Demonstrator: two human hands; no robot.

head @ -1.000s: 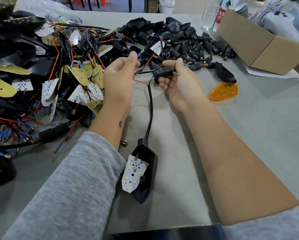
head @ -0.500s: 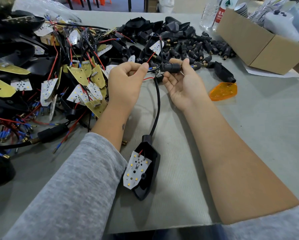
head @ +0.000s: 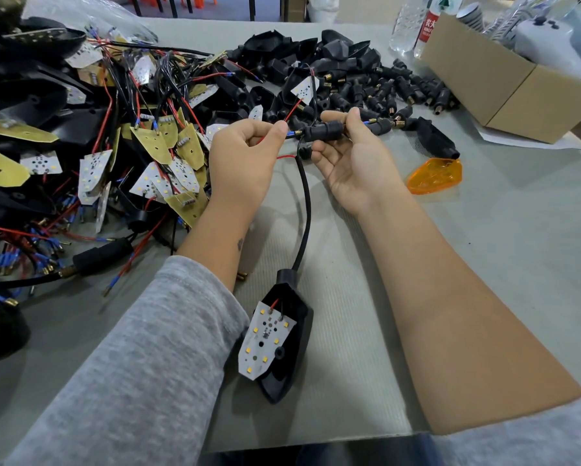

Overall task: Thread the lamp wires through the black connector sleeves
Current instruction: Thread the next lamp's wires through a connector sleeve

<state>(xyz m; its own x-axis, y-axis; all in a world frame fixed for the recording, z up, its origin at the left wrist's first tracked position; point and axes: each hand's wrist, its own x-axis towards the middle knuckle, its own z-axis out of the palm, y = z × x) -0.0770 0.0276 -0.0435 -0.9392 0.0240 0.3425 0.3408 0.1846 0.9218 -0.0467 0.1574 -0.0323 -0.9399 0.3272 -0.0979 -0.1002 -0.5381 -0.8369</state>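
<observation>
The black sleeve [head: 323,131] sits in the middle of the scene, above the bench [head: 501,250], pinched between the thumb and fingers of the right hand [head: 351,159], whose other fingers curl loosely below it. The left hand [head: 245,156] pinches the thin red and blue-tipped wires [head: 291,133] right at the sleeve's left mouth. From there a black cable [head: 306,210] hangs down to the lamp [head: 279,341], which lies near, between the forearms, white board up. Open grey bench spreads to the right and near the right forearm; an orange lens [head: 433,175] lies just right of the right hand. The left side is crowded by a tangle of boards and wires [head: 97,146], the far side by a heap of black parts [head: 366,85]. A cardboard box [head: 504,82] stands at the far right, near plastic bottles [head: 413,25].
</observation>
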